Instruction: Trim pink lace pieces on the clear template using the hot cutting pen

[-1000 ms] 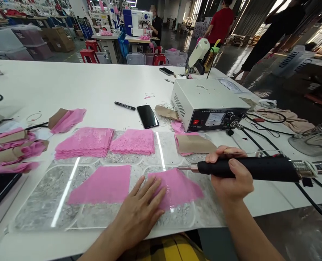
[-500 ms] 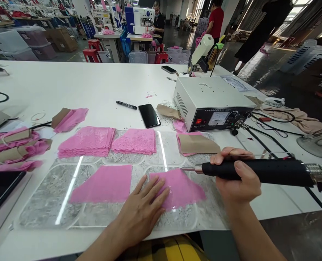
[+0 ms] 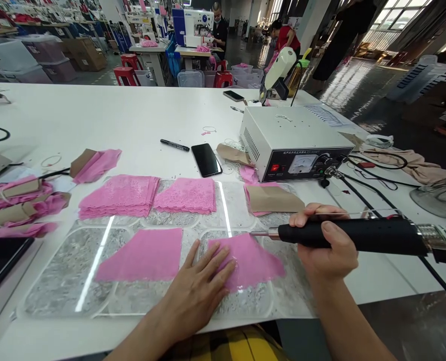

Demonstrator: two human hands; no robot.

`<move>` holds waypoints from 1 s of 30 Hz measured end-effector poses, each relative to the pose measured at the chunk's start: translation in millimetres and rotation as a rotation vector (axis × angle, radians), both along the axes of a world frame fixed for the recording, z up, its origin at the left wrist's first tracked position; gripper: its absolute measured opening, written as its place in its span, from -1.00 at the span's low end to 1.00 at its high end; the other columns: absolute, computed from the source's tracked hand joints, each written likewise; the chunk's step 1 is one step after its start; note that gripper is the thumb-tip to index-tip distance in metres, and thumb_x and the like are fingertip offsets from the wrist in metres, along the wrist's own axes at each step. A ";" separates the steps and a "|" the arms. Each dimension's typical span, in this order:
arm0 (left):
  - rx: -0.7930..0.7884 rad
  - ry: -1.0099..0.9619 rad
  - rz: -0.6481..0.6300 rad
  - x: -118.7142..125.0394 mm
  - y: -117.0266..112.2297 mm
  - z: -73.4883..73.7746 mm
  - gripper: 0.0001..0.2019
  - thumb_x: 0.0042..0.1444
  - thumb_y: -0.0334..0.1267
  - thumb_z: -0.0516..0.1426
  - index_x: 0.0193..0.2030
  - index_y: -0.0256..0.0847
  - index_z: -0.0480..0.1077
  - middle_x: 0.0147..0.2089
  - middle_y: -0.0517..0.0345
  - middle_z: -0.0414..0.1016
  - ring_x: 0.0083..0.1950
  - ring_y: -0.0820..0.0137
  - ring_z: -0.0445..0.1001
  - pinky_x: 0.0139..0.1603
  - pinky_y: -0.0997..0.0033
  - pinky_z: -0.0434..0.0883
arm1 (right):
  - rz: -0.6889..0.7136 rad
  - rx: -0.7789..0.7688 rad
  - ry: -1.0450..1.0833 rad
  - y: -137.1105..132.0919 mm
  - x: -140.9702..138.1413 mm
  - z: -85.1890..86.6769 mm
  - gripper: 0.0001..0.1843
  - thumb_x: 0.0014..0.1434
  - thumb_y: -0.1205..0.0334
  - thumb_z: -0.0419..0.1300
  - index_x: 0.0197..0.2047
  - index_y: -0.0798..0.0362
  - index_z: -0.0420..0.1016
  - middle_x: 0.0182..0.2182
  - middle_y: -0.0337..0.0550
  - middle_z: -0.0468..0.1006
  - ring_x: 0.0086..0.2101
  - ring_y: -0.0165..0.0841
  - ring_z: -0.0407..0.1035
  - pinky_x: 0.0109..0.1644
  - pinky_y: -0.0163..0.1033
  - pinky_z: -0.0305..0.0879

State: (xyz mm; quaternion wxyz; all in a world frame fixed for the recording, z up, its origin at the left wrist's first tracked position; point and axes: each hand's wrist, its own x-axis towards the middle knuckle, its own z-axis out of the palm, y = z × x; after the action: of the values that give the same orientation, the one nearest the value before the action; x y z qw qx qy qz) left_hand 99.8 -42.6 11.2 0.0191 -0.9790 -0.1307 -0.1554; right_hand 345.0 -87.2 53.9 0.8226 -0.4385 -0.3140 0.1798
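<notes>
Right hand (image 3: 331,246) around tool (image 3: 377,236), pink fabric (image 3: 255,260) at tip (image 3: 259,233)

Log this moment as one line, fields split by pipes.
left hand: several fingers on right pink piece | right hand: gripping black-handled tool, tip at that piece's top edge | left pink piece: lying flat

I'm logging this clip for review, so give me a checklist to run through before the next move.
1. Left hand flat on the right pink fabric piece: ok.
2. Right hand gripping the black handheld tool: ok.
3. Metal tip touching the piece: cannot tell; it ends at the piece's upper edge.
4. Nearer smartphone and black pen away from the tip: ok; both lie farther back.
5. Meter reading on the control box: cannot tell; too small.
</notes>
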 end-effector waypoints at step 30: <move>-0.110 -0.140 0.030 -6.6 -10.7 0.3 -0.69 0.32 -0.22 0.04 0.15 -0.23 0.35 0.20 0.01 0.42 0.31 0.20 0.28 0.44 -0.08 -0.04 | 0.010 -0.004 -0.017 -0.4 -12.8 9.4 -0.90 -0.14 0.29 0.15 -0.44 0.04 0.42 -0.48 -0.25 0.40 -0.57 -0.42 0.30 -0.48 -0.20 0.31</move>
State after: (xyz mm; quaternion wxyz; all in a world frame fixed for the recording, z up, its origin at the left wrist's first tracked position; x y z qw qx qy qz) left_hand 93.2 -53.3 11.4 -0.0414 -0.9632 -0.1544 -0.2159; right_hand 332.2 -87.6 63.3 0.8182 -0.4400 -0.3228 0.1808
